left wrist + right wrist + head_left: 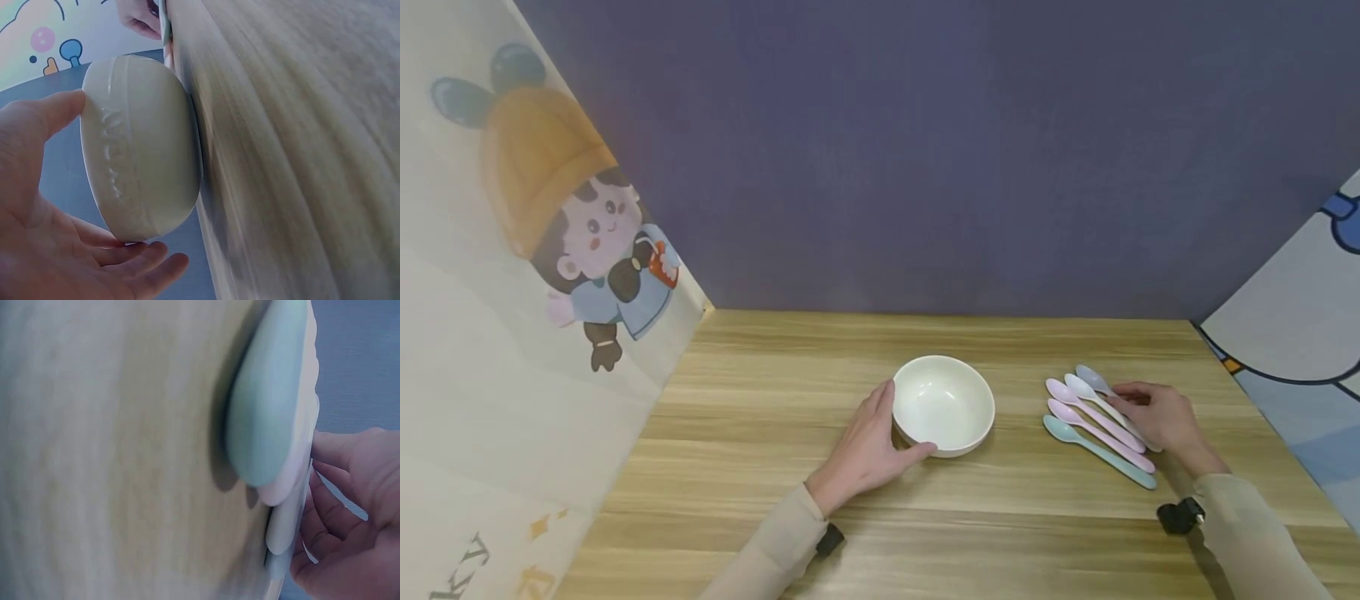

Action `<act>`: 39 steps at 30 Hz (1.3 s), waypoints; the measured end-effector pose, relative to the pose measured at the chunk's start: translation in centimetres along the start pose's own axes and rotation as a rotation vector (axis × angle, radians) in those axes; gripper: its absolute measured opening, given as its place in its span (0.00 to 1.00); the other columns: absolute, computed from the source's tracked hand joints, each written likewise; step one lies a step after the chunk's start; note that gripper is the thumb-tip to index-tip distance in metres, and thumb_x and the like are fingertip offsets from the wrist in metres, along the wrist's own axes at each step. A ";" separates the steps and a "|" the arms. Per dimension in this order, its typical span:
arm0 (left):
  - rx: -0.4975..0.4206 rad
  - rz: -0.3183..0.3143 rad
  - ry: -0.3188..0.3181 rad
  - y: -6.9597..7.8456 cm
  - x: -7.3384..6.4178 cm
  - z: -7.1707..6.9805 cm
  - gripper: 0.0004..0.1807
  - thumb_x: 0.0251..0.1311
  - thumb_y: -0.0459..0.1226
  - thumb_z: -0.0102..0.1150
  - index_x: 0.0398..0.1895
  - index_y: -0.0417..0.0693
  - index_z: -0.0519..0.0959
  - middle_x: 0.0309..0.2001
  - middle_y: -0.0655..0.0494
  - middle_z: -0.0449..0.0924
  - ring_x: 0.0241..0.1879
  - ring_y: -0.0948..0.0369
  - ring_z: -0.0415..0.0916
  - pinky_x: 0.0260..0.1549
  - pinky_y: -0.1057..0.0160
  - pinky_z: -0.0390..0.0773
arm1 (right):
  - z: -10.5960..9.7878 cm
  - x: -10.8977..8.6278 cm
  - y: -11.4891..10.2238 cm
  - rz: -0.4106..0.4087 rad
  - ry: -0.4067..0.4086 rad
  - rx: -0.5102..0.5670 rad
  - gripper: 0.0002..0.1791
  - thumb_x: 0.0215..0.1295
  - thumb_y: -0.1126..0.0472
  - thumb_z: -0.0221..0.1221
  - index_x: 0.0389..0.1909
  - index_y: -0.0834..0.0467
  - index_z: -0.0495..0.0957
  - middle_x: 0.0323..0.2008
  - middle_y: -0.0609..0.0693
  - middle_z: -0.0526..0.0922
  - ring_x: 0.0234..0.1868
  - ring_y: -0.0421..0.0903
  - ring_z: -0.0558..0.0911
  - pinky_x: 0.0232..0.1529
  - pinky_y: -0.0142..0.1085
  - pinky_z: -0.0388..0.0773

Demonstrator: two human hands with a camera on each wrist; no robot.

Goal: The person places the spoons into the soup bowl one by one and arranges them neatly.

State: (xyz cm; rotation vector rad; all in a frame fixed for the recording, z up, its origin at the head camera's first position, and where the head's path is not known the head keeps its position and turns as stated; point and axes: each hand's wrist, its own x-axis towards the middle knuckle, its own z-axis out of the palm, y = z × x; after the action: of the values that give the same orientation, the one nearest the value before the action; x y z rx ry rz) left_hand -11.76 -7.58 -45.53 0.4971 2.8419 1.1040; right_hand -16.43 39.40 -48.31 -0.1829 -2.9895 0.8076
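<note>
A white bowl (943, 408) stands upright on the wooden table, nothing inside it. My left hand (868, 446) grips its near left side, thumb at the front of the rim and fingers round the far left. The left wrist view shows raised marks on the bowl's outer wall. To the right, spoons lie side by side in a slanted row: a teal spoon (1097, 450) nearest, two pink spoons, a white spoon (1081, 387) and a lavender spoon (1092, 379) farthest. My right hand (1161, 417) pinches the lavender spoon's handle, which its fingers partly hide.
The wood-grain table (760, 400) meets a dark blue panel (940, 167) at the back. A white wall (467, 292) with a cartoon child rises at the left, and another printed wall (1285, 317) stands at the right. Bare tabletop separates bowl and spoons.
</note>
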 end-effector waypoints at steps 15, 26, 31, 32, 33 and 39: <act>0.008 -0.020 -0.020 0.4 -0.5 -0.3 0.65 0.62 0.65 0.69 0.86 0.35 0.48 0.85 0.36 0.52 0.83 0.40 0.55 0.79 0.37 0.63 | -0.2 -0.2 -0.2 -0.039 0.002 -0.003 0.22 0.78 0.54 0.62 0.57 0.70 0.84 0.50 0.70 0.88 0.48 0.65 0.86 0.38 0.43 0.82; 0.013 -0.016 -0.026 0.4 -0.5 -0.3 0.65 0.62 0.65 0.68 0.86 0.35 0.47 0.85 0.36 0.51 0.83 0.41 0.54 0.80 0.39 0.62 | -0.1 -0.1 -0.2 -0.028 0.013 -0.002 0.21 0.78 0.55 0.61 0.57 0.69 0.84 0.51 0.71 0.87 0.50 0.67 0.85 0.42 0.52 0.83; 0.011 -0.012 -0.027 0.2 -0.3 -0.2 0.65 0.62 0.65 0.68 0.86 0.35 0.47 0.85 0.36 0.51 0.83 0.41 0.54 0.80 0.39 0.62 | 0.0 0.0 0.0 -0.022 0.014 0.000 0.21 0.78 0.55 0.61 0.57 0.70 0.84 0.51 0.71 0.87 0.50 0.67 0.85 0.42 0.52 0.83; 0.010 -0.012 -0.029 0.2 -0.3 -0.2 0.65 0.62 0.65 0.68 0.86 0.35 0.47 0.85 0.36 0.51 0.83 0.41 0.54 0.80 0.39 0.62 | 0.0 0.0 0.1 -0.019 0.012 0.001 0.21 0.78 0.55 0.61 0.57 0.70 0.84 0.52 0.71 0.87 0.51 0.68 0.85 0.43 0.53 0.83; 0.011 -0.011 -0.031 0.1 -0.3 -0.2 0.65 0.63 0.65 0.68 0.86 0.35 0.47 0.85 0.36 0.51 0.83 0.41 0.54 0.80 0.39 0.62 | 0.0 0.0 0.1 -0.016 0.009 0.002 0.22 0.79 0.55 0.61 0.58 0.70 0.84 0.52 0.72 0.87 0.51 0.68 0.85 0.43 0.54 0.83; 0.016 -0.010 -0.035 0.0 -0.2 -0.1 0.65 0.63 0.66 0.67 0.86 0.35 0.47 0.85 0.36 0.51 0.83 0.41 0.53 0.79 0.37 0.63 | -0.1 0.0 0.3 -0.011 0.003 0.015 0.23 0.80 0.52 0.60 0.59 0.69 0.83 0.54 0.72 0.86 0.53 0.69 0.84 0.46 0.57 0.83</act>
State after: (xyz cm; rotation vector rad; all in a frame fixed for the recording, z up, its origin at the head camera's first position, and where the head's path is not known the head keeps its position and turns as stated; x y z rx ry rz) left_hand -11.58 -7.72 -45.45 0.4978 2.8222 1.0609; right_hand -16.43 39.74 -48.43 -0.1671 -2.9785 0.8270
